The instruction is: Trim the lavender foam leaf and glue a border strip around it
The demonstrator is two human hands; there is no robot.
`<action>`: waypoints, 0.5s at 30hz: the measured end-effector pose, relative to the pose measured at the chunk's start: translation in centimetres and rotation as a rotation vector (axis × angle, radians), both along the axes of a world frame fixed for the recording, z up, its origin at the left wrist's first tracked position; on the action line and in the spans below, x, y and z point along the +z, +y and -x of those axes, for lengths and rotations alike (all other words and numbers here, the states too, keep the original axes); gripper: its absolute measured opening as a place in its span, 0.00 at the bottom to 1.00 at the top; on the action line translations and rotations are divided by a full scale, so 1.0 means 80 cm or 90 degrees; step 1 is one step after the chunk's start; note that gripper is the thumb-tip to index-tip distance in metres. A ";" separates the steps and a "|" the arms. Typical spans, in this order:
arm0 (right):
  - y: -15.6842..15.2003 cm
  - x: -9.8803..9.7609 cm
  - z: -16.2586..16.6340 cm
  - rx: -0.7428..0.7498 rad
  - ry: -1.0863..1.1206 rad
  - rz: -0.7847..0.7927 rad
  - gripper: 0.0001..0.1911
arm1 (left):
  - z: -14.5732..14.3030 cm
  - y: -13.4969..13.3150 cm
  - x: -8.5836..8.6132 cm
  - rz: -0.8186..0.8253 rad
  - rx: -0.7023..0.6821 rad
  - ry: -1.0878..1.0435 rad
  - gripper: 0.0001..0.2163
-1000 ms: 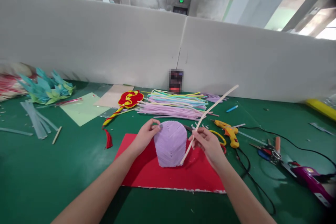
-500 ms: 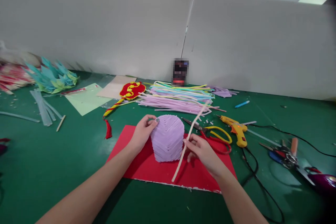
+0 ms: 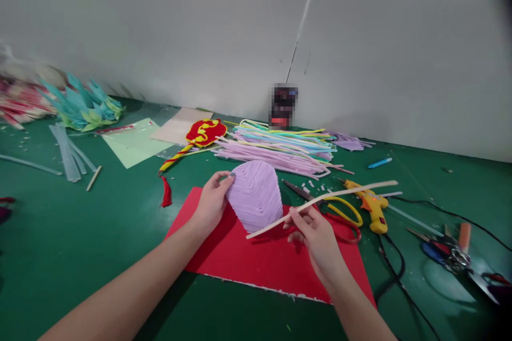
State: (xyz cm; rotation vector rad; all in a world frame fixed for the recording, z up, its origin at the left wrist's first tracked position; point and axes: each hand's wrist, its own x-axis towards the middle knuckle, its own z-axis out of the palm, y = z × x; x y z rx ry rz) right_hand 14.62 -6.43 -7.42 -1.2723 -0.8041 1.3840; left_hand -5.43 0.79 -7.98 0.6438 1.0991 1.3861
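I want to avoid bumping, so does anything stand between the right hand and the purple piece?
Only the cream strip, held in the right hand itself, crosses that gap, ending near the lower edge of the purple piece; nothing else visible is in the way.

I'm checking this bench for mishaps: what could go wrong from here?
The far end of the pale strip passes across the yellow glue gun in this view; it might snag there, though whether they touch I cannot tell. The right hand is close to the scissors, so a sideways move could knock them. The left hand grips the purple piece only by its edge, so it may slip or tilt.
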 end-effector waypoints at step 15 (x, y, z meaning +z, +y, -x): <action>0.001 0.001 0.000 0.008 -0.028 0.036 0.19 | 0.001 0.001 -0.001 -0.005 0.015 -0.010 0.17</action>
